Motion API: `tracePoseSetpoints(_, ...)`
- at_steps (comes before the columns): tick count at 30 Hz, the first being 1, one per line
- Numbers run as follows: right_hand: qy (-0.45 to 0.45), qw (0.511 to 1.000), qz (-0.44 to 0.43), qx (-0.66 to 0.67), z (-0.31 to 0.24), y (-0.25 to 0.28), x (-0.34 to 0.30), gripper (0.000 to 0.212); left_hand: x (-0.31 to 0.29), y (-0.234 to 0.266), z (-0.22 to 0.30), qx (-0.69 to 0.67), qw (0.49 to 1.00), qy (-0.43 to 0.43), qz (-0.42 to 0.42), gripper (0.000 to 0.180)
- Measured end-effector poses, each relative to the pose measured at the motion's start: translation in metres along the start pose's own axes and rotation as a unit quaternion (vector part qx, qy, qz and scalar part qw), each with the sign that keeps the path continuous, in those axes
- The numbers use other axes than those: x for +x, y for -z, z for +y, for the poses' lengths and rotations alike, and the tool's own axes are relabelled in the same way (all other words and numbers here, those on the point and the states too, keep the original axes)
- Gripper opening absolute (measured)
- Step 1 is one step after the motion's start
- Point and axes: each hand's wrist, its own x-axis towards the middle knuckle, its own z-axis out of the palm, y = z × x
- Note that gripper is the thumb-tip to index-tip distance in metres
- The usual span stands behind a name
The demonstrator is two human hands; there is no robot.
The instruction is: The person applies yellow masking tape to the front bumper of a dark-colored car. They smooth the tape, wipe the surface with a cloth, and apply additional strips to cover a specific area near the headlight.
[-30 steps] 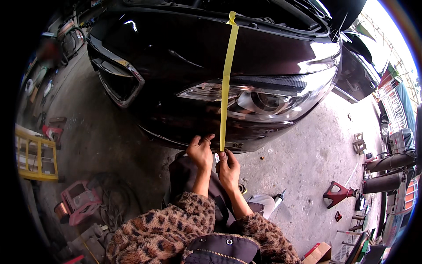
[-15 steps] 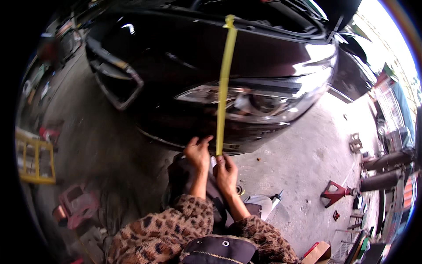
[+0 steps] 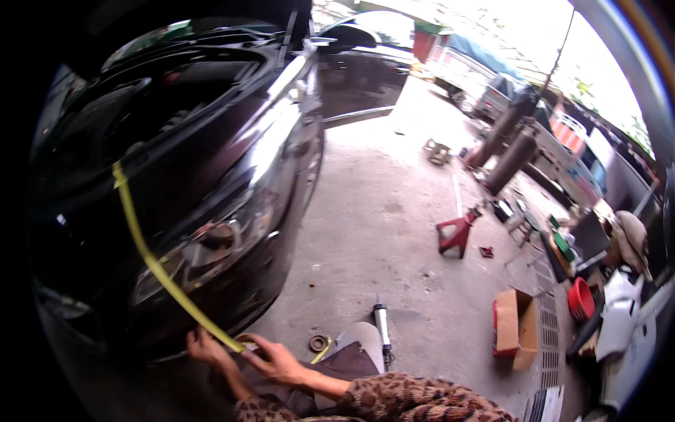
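Observation:
A strip of yellow tape runs from the front edge of the dark car's open engine bay, down across the headlight, to my hands below the bumper. My right hand is closed on the tape's lower end with thumb and fingers. Just left of the strip, close against the bumper's lower edge, my left hand has its fingers apart, partly in shadow; I see nothing held in it. The dark car fills the left side.
A tape roll and a caulking gun lie on the concrete near my right arm. Farther right stand a red jack stand, a cardboard box, a red basin and gas cylinders. A floor grate runs beside the box.
My view has swung to the right, so the car and tape now appear farther left. The strip, straight before, now looks bowed. My right hand still grips its lower end.

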Motion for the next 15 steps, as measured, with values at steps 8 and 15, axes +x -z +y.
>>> tracePoseSetpoints(8,0.132,0.987,0.046,0.078,-0.206,0.120,0.000,0.037,-0.002,-0.014,0.010,-0.058,0.998,-0.001,0.012,0.025)
tracePoseSetpoints(15,0.329,0.939,-0.015,0.101,-0.378,0.091,0.140,0.018,0.022,0.015,0.010,-0.053,0.998,-0.002,0.044,0.023)
